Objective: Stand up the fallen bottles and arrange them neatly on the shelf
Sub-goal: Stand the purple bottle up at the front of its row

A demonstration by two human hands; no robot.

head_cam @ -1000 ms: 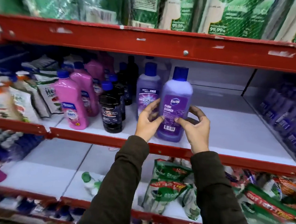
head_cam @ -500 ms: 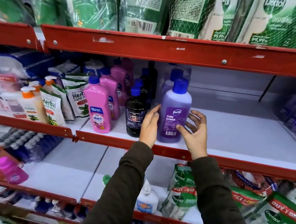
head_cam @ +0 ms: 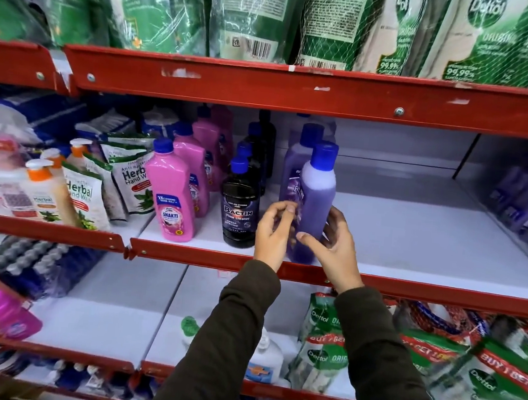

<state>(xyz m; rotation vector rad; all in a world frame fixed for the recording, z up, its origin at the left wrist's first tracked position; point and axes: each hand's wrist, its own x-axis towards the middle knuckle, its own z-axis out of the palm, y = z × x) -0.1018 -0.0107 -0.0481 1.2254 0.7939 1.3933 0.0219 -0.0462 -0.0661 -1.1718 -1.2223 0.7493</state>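
- Purple bottle (head_cam: 315, 204), blue-capped: we see it upright at the front edge of the white shelf (head_cam: 413, 240), its label turned to the left, away from us.
- Our right hand (head_cam: 332, 250) wraps the lower body, thumb across the front, fingers behind; this grasp is closed on the bottle.
- Our left hand (head_cam: 274, 230) sits at the label side, fingers curled loosely; whether they touch it, we cannot tell.
- A black bottle (head_cam: 239, 210) stands just beside, left; a second purple bottle (head_cam: 295, 167) stands behind.
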